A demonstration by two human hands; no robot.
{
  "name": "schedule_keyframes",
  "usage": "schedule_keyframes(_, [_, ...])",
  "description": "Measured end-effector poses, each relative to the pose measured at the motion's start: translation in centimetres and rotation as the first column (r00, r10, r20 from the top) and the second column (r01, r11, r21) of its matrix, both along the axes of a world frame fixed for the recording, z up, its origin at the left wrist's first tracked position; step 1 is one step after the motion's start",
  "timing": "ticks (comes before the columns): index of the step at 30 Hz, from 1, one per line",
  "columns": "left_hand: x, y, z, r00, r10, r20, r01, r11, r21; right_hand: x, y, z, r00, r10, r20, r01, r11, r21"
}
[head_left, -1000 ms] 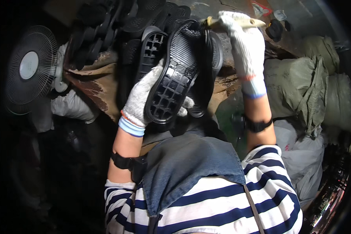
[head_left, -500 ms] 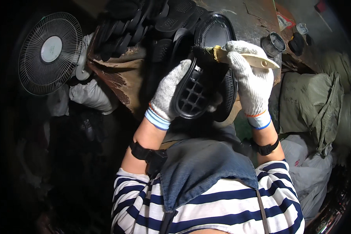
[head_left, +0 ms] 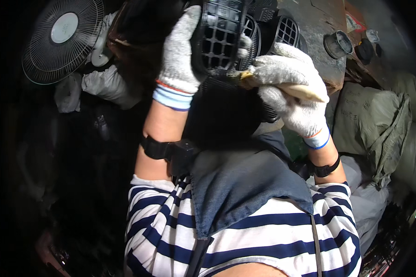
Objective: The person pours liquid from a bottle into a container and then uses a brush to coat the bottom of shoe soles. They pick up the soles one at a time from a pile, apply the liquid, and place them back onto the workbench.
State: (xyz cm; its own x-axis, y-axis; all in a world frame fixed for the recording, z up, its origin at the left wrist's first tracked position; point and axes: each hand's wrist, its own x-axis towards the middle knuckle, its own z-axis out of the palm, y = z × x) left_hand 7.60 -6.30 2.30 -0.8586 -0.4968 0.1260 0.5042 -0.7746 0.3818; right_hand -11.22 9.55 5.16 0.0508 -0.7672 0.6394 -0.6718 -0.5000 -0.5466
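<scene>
My left hand [head_left: 180, 53], in a white knitted glove, grips a black shoe sole [head_left: 220, 34] by its edge, with fingertips showing at its far side. The sole is raised and tilted, its grid-patterned hollow facing me. In my gloved right hand [head_left: 293, 76] is a brush [head_left: 246, 75] with a pale handle, its yellowish neck pointing left. The dark bristles are at the near end of the sole; whether they touch it, I cannot tell. Another black sole [head_left: 287, 31] with a similar grid lies beyond my right hand, among more soles partly hidden by my hands.
A metal can [head_left: 338, 45] stands on the worn work table [head_left: 309, 27] at right, near a dark round object [head_left: 365, 51]. A fan [head_left: 64, 32] is at far left above white bags [head_left: 107, 85]. Greenish sacks [head_left: 370, 115] are piled on the right.
My left hand has carried the sole upward and away from me, tilting its grid more into view. The brush has moved from the sole's far end to its near end.
</scene>
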Motion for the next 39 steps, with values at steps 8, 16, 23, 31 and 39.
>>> schedule_keyframes(8, [1.1,0.1,0.0,0.990,0.117,0.084,-0.084,0.941,-0.327,0.0,-1.5,0.9,0.973,0.003,0.232,-0.050,0.979,0.198])
schedule_keyframes(16, [1.1,1.7,0.5,0.882,0.353,0.311,-0.260,0.917,-0.303,-0.5,-3.9,1.6,0.975,-0.095,-0.201,0.066,0.987,-0.145])
schedule_keyframes(23, [1.4,2.2,-0.7,0.659,0.624,0.420,-0.292,0.727,-0.622,0.7,-3.7,2.0,0.999,-0.039,0.014,0.039,0.999,0.033])
schedule_keyframes(31, [2.0,2.8,-1.2,0.893,0.156,0.423,-0.107,0.985,-0.138,-1.7,-5.0,2.5,0.925,-0.308,0.221,0.315,0.949,0.005])
schedule_keyframes(39, [4.9,4.2,-1.7,0.949,-0.145,0.281,0.178,0.979,-0.096,-4.9,-3.9,3.3,0.935,-0.341,-0.101,0.312,0.923,-0.226])
